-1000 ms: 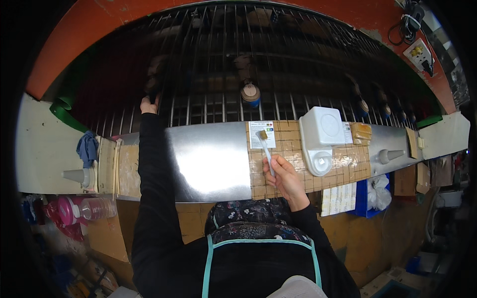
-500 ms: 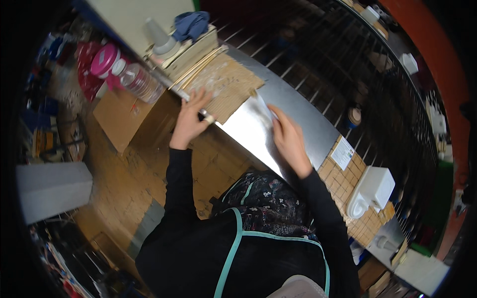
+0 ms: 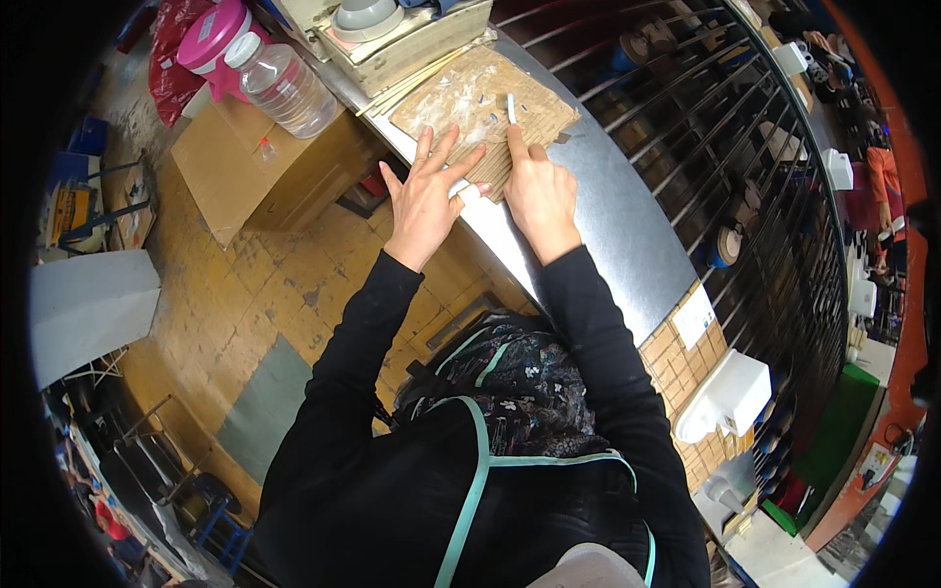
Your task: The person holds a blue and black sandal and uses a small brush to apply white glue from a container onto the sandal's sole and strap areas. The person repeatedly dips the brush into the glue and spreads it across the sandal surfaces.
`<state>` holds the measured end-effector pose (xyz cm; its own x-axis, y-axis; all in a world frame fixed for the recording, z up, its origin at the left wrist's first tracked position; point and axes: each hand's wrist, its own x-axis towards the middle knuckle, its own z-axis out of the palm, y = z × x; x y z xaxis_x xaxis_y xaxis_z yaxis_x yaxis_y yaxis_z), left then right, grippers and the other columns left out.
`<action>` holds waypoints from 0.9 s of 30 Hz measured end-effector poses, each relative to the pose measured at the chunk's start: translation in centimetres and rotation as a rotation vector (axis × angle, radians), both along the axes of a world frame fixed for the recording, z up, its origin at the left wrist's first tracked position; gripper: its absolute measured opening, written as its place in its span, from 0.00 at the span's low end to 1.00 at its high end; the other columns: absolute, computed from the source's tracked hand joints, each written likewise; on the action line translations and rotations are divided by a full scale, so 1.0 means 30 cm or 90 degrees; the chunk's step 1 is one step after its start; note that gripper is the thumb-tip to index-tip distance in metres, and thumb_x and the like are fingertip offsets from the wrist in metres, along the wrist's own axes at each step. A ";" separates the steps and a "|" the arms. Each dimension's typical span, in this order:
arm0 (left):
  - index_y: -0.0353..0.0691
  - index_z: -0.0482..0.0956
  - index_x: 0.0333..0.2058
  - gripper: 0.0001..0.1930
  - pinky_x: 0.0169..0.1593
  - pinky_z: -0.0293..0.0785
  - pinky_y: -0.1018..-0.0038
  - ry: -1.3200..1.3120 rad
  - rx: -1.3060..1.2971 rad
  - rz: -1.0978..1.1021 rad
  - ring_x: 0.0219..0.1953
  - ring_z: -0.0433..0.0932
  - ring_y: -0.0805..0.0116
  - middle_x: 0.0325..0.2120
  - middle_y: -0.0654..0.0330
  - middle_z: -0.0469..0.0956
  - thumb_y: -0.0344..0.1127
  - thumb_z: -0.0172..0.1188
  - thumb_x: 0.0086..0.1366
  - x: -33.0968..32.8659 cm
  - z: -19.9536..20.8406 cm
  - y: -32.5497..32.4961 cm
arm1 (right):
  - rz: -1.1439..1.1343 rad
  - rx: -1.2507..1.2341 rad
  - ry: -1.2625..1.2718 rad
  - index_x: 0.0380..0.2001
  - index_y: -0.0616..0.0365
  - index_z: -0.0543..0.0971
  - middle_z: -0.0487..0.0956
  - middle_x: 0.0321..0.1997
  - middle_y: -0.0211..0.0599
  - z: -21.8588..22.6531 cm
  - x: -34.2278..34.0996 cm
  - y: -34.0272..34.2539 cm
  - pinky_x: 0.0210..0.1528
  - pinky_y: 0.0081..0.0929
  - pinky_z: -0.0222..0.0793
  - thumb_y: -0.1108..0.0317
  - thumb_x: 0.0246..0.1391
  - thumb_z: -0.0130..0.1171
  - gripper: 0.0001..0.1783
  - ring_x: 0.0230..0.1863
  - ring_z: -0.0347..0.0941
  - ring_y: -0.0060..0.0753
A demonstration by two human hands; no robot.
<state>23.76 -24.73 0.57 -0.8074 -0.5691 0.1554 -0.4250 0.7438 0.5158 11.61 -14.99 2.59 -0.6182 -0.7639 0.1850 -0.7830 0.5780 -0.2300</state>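
The right hand (image 3: 541, 196) is positioned palm down over a brown corrugated cardboard sheet (image 3: 549, 93) marked with whitish residue. Its fingers are closed on a slim white-handled tool (image 3: 511, 108), with the index finger extended along the handle. The tool lies directly forward of the index fingertip, over the cardboard sheet; its rear portion is hidden by the hand. The working tip is too small to make out.

The left hand (image 3: 423, 201) is palm down with its fingers spread apart, to the left of the right hand and near it. Its fingertips overlie the near edge of the cardboard sheet; contact pressure cannot be determined.

The cardboard sheet rests on a smooth silver metal worktop (image 3: 627, 235). Thin light-wood sticks (image 3: 421, 80) lie along the sheet's left edge. A clear plastic bottle with a white cap (image 3: 286, 93) stands farther left, well apart from the tool. A white box-shaped plastic dispenser (image 3: 740, 385) sits at the right.
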 end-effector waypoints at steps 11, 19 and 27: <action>0.64 0.76 0.55 0.25 0.61 0.37 0.26 0.055 0.018 -0.019 0.70 0.50 0.55 0.66 0.64 0.60 0.40 0.64 0.57 0.002 -0.008 -0.010 | -0.056 -0.161 -0.200 0.48 0.50 0.81 0.80 0.25 0.49 0.132 -0.105 0.145 0.37 0.35 0.72 0.64 0.58 0.51 0.16 0.30 0.80 0.45; 0.64 0.76 0.55 0.25 0.60 0.37 0.24 0.041 -0.005 0.011 0.70 0.51 0.56 0.66 0.63 0.61 0.39 0.64 0.57 0.009 -0.020 0.016 | -0.085 0.063 0.097 0.59 0.51 0.72 0.80 0.26 0.50 -0.035 -0.076 0.033 0.29 0.45 0.76 0.71 0.48 0.53 0.30 0.26 0.80 0.49; 0.63 0.77 0.55 0.24 0.59 0.38 0.24 0.062 0.000 0.009 0.70 0.50 0.55 0.66 0.62 0.61 0.44 0.63 0.58 -0.002 -0.015 0.008 | -0.073 0.083 0.049 0.56 0.53 0.73 0.79 0.24 0.55 0.120 -0.054 0.142 0.28 0.46 0.75 0.72 0.51 0.51 0.25 0.25 0.79 0.53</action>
<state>23.70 -24.49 0.13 -0.7806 -0.5799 0.2331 -0.3826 0.7383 0.5554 10.00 -10.72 6.18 -0.6907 -0.7098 0.1386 -0.7225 0.6857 -0.0888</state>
